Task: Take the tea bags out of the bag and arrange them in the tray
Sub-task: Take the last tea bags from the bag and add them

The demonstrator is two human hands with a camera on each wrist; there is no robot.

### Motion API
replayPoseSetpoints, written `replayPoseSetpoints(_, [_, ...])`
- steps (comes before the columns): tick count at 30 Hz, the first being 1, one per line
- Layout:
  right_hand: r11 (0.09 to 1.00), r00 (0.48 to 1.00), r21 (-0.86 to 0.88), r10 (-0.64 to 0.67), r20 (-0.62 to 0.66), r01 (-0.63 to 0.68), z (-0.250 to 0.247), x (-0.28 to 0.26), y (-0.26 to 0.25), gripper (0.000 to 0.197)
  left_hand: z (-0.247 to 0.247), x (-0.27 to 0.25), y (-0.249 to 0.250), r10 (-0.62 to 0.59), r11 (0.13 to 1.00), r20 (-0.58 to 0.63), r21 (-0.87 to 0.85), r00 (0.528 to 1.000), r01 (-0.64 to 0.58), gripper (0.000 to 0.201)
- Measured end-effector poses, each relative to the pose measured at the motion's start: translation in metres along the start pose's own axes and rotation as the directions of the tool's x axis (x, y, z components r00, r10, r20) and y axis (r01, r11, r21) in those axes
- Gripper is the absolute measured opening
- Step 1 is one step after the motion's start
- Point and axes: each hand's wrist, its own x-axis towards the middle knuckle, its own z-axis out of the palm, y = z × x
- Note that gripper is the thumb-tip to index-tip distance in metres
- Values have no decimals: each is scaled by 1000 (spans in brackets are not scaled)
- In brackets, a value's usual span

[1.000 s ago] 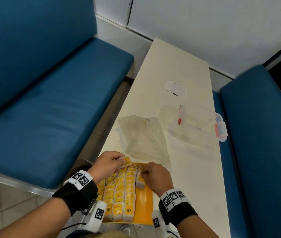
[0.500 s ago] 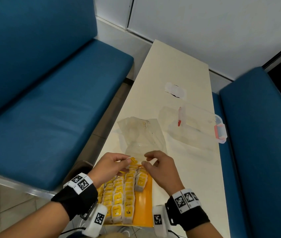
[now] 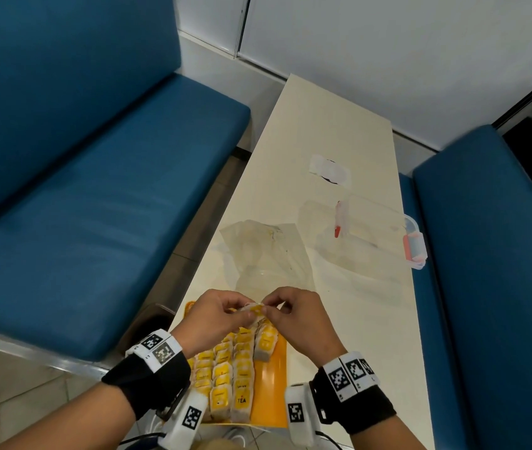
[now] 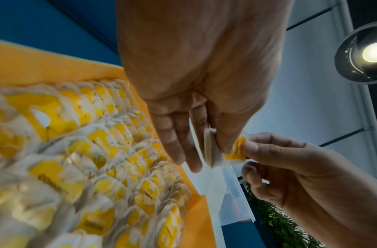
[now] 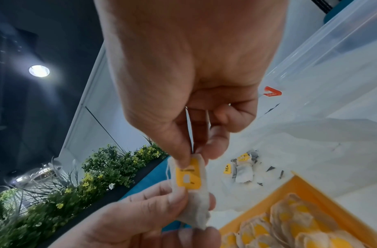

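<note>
Tea bag (image 3: 255,309) pinched by both hands' fingers (image 3: 266,315) above tray (image 3: 274,394), clear bag (image 3: 266,254) beyond

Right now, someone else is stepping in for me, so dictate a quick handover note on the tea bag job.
Left hand and right hand both pinch one tea bag above the far end of the orange tray.
Done: rows of tea bags fill most of the tray; a strip along its right side is bare.
Left: place the held bag. The plastic bag beyond the tray holds at least one more tea bag.
</note>
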Motion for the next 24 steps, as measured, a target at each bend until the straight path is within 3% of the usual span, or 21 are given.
replayPoseSetpoints(3, [998,1000,-68,-18,-9,18,-6,-1,3,10,-9,-1,0,12,999,-21,38,1000,-12,15])
replayPoseSetpoints(7, [969,991,-245,-2,137,35,-12,-9,13,12,-33,-4,-7,29,990,-210,142,977,1,14])
replayPoseSetpoints(11, [927,925,-370,81,371,68,-6,-19,19,16,-53,-10,-19,42,967,-330,252,943,45,14])
replayPoseSetpoints(14, [909,867,-405,120,484,101,3,-22,22,15,-59,-17,-31,41,951,-346,300,937,70,21])
replayPoseSetpoints(17, [879,866,-469,165,472,88,14,-15,30,15,-58,-18,-39,27,945,-344,315,938,89,21])
replayPoseSetpoints(24, [798,942,-599,147,302,68,39,-4,51,22,-60,-15,-51,-15,955,-355,271,935,118,17])
